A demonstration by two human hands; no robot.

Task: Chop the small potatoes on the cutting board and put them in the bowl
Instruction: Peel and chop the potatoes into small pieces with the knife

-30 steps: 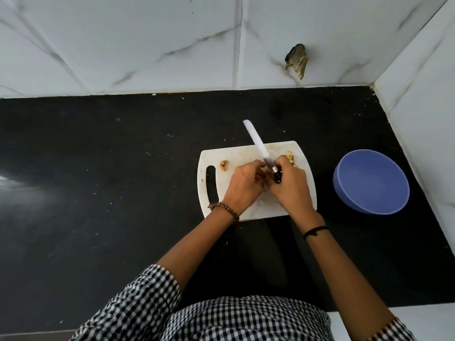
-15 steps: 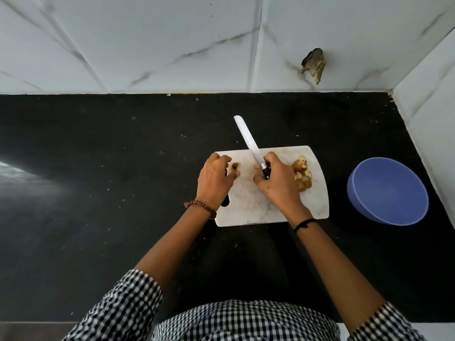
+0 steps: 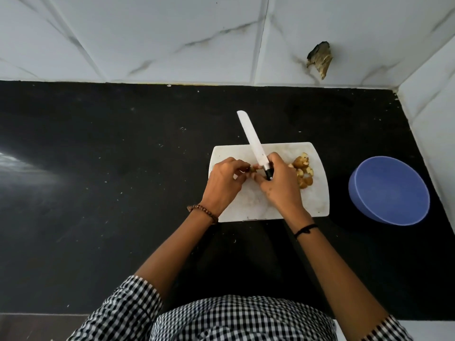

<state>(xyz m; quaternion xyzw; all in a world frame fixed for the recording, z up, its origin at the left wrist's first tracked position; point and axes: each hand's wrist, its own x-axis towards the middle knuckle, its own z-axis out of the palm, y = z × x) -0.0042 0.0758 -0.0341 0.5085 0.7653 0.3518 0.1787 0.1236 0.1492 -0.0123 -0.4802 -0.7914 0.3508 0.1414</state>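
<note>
White knife (image 3: 253,141) in right hand (image 3: 280,185)

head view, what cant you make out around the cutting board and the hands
- Small potato piece: mostly hidden between the left hand and right hand; shape unclear.
- Knife handle: covered by the right hand's grip.
- Cutting board middle: under both hands.
- Bowl: looks empty, but the near wall is hidden by its rim.

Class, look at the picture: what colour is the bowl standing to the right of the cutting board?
The bowl is blue, a soft periwinkle shade, seen clearly in the head view.
</note>
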